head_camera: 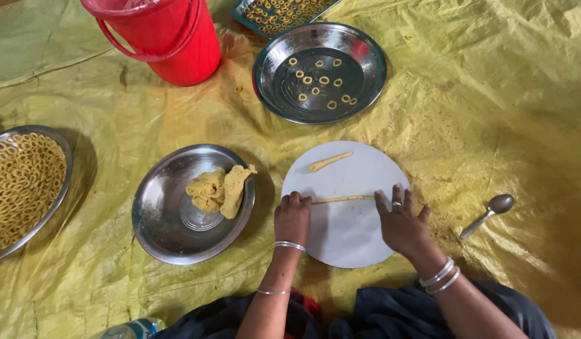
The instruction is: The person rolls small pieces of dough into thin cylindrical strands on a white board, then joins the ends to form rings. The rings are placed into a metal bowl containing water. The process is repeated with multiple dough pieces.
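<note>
On the round white board [347, 232], a thin rope of yellow dough [342, 199] lies crosswise between the two hands. The left hand [293, 218] is curled loosely into a fist, knuckles on the rope's left end; the right hand [401, 224] lies flat with fingers spread, its fingertips [381, 202] pressing the rope's right end. Neither hand grips anything. A shorter dough piece [329, 162] rests higher on the board. Just left stands a steel plate [165, 232] with a dough lump [220, 190]; a spoon [489, 213] lies to the right.
</note>
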